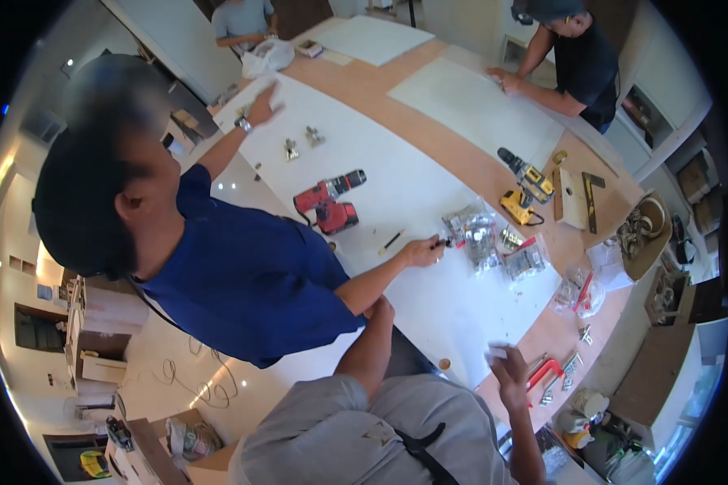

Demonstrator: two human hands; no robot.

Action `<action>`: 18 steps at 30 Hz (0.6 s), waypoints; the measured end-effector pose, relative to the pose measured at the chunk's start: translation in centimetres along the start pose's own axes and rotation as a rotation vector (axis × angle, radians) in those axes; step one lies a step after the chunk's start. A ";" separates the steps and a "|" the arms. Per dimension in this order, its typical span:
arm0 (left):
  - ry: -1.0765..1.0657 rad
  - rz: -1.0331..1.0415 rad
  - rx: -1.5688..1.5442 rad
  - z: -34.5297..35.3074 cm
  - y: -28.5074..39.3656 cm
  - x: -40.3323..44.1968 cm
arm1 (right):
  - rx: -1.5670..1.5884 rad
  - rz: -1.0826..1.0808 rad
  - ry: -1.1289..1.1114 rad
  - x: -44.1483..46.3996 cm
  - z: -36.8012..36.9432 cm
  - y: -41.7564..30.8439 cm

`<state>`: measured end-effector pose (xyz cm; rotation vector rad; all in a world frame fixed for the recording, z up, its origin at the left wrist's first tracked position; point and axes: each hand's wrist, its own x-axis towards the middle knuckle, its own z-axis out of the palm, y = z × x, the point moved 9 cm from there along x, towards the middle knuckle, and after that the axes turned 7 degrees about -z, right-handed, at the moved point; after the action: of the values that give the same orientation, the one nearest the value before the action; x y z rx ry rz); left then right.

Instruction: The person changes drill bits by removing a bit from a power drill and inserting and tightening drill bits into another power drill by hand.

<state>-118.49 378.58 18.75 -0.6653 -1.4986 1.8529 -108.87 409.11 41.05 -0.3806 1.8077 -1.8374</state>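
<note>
My right hand (510,378) is raised over the table's near edge, fingers bent around a small pale thing (500,352) too blurred to name. Just right of it lie a red C-shaped clamp (545,378) and several metal hinges (572,369). My left arm (374,349) bends up beside a co-worker in a blue shirt; that co-worker's arm and body hide my left hand. The co-worker's own hand (422,253) holds a small dark object near plastic bags of metal hardware (476,234) on the white panel (425,303).
On the panel lie a red drill (328,202), a pencil (391,242) and loose hinges (291,149). A yellow drill (527,187), a square (592,202) and a cardboard box (653,230) are farther right. Two other people stand at the table's far side.
</note>
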 end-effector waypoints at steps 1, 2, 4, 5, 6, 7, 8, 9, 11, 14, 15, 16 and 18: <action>-0.001 -0.021 -0.029 -0.2 1.1 0.0 | -0.121 -0.118 -0.054 2.5 1.9 -0.8; 0.000 -0.041 -0.058 -0.5 2.2 0.0 | -0.116 -0.165 -0.067 4.9 5.0 -2.8; -0.001 -0.047 -0.132 -1.6 1.9 -0.1 | 0.033 -0.250 -0.136 8.7 10.7 -5.1; -0.001 -0.040 -0.155 -2.3 1.8 -0.7 | 0.018 -0.258 -0.186 10.5 13.7 -6.3; -0.004 -0.031 -0.174 -2.8 0.9 -1.1 | 0.055 -0.273 -0.193 12.1 16.2 -6.5; -0.014 -0.019 -0.184 -3.1 0.0 -1.6 | 0.083 -0.280 -0.224 13.7 18.6 -6.5; -0.015 -0.012 -0.188 -3.5 0.3 -2.2 | 0.152 -0.253 -0.231 15.4 20.7 -6.2; -0.023 0.001 -0.187 -3.3 -0.4 -2.5 | 0.163 -0.243 -0.193 17.4 22.5 -4.5; -0.023 0.018 -0.171 -2.9 -0.6 -3.1 | 0.151 -0.164 -0.180 20.8 26.3 -1.1; -0.005 0.114 -0.066 -2.1 -0.5 -3.0 | 0.074 -0.060 -0.178 24.8 31.1 2.2; -0.012 0.131 -0.060 -1.8 -1.1 -2.2 | -0.016 -0.091 -0.182 26.0 32.3 2.1; -0.041 0.102 -0.147 -2.2 -0.6 -2.0 | -0.122 -0.104 -0.169 27.0 32.7 2.3; -0.140 -0.163 -0.550 -2.3 -2.4 -2.6 | -0.296 -0.150 -0.180 29.0 35.8 2.2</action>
<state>-114.63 378.43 20.58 -0.6410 -2.1172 1.3883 -112.70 363.35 36.47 -0.7850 1.9700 -1.5714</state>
